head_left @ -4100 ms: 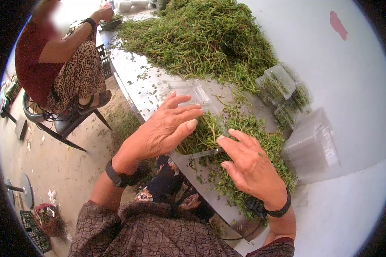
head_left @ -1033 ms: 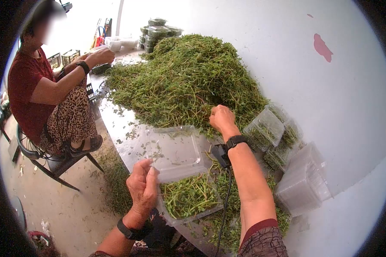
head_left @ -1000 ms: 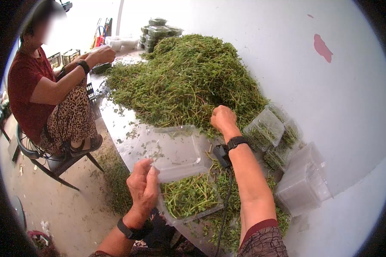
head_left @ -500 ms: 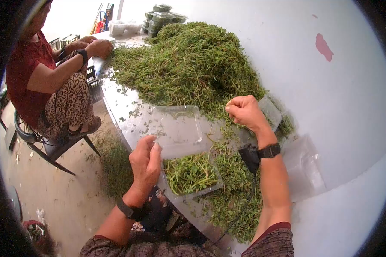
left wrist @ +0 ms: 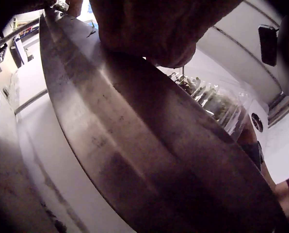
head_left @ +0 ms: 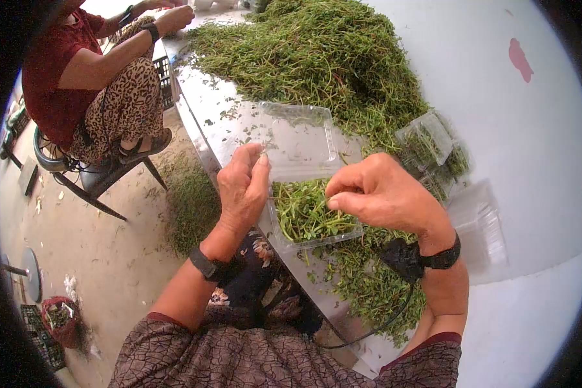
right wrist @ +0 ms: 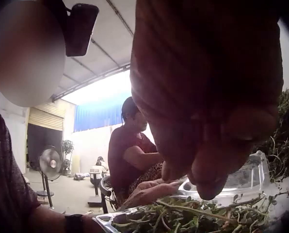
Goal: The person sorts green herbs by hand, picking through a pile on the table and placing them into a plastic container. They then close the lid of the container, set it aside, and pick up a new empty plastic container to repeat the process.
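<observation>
A clear plastic clamshell tray [head_left: 317, 240] full of green herb sprigs [head_left: 304, 210] sits at the near edge of the metal table [head_left: 216, 126], its lid [head_left: 301, 139] laid open behind it. My left hand [head_left: 255, 168] grips the tray's left edge near the hinge. My right hand [head_left: 333, 197] hovers over the tray with curled fingers, pinching sprigs at the top of the filling. In the right wrist view the fingertips [right wrist: 207, 174] hang just above the herbs [right wrist: 183, 213]. The left wrist view shows the tray [left wrist: 212, 99] beyond the table rim [left wrist: 135, 145].
A large heap of loose herbs [head_left: 317, 58] covers the far table. Filled clamshells [head_left: 427, 139] and a stack of empty ones [head_left: 478, 226] stand at the right by the white wall. Loose sprigs [head_left: 368, 284] lie near me. Another person [head_left: 103, 84] sits at the left.
My right hand came back from the heap with a pinch of sprigs and now sits over the tray. The left hand kept its hold on the tray's edge.
</observation>
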{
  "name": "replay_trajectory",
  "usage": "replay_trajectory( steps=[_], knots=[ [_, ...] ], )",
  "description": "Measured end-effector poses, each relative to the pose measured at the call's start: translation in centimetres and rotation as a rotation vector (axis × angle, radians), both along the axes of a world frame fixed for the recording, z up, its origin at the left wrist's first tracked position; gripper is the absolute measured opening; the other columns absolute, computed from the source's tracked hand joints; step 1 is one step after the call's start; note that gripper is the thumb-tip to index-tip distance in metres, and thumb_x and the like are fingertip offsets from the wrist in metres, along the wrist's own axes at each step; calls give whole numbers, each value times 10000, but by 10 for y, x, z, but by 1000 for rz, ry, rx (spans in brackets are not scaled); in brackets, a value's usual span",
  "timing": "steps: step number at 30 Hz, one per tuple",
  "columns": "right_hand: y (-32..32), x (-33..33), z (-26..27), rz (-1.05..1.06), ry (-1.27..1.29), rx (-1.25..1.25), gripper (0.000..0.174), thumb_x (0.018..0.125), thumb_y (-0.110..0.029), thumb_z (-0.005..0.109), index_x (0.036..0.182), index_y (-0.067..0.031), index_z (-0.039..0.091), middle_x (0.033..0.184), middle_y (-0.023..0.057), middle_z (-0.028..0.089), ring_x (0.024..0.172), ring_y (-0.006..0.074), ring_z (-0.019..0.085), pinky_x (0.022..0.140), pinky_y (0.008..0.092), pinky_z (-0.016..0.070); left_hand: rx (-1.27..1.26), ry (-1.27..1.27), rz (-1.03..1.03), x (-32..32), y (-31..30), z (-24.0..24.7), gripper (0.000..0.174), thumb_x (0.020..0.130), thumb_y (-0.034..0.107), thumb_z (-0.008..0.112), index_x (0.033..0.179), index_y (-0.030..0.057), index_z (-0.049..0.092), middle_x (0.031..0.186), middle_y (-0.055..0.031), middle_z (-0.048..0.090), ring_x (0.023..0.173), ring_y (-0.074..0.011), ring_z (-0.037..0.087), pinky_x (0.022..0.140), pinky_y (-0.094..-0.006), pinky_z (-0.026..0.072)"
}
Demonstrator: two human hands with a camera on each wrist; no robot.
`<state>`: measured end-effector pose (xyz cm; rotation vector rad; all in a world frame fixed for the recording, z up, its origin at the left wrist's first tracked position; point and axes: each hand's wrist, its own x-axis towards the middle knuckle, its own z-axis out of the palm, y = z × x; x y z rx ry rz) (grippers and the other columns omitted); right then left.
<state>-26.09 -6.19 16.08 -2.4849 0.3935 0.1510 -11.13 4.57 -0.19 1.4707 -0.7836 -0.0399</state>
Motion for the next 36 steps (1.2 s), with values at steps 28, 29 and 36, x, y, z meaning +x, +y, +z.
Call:
replay_trajectory(
  steps=[28, 29, 36],
  knots=[
    [-149, 31, -67, -584, -51, -719, 231, 763, -151, 632, 896, 38, 620, 950, 265, 641, 906, 407, 633, 803, 471, 516, 39, 52, -45, -2, 6, 8, 291, 921, 59, 468, 1203, 11, 518, 767, -72, 640, 645, -99, 535, 603, -249, 438],
    [-155, 35, -70, -615, -26, -715, 214, 760, -134, 637, 890, 36, 622, 955, 263, 642, 907, 409, 633, 803, 473, 516, 49, 36, -38, -2, 7, 8, 289, 920, 58, 468, 1200, 9, 520, 770, -74, 641, 652, -101, 541, 610, -250, 441],
    [-199, 48, -100, -766, 132, -697, 134, 762, -95, 657, 834, 15, 627, 923, 231, 639, 832, 430, 618, 713, 497, 517, 39, 83, -54, -3, 7, 8, 284, 919, 57, 471, 1192, 2, 522, 769, -74, 636, 672, -108, 556, 627, -252, 449]
  ],
)
